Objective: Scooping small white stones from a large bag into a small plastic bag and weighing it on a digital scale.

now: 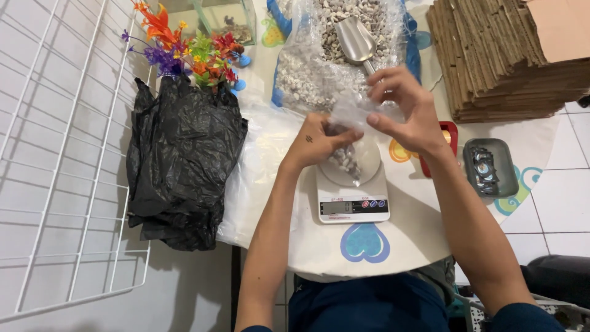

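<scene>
single head-worn view, steeply downward, close over the table (424, 240)

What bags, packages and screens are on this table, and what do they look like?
Small clear bag: holding pebbles, held by left hand and right hand above the scale.
Kitchen scale: white, grey screen, table centre.
Large clear sack: pale pebbles, metal scoop inside, behind.
Black bags: crumpled, left.
Cardboard stack: brown, right.
</scene>
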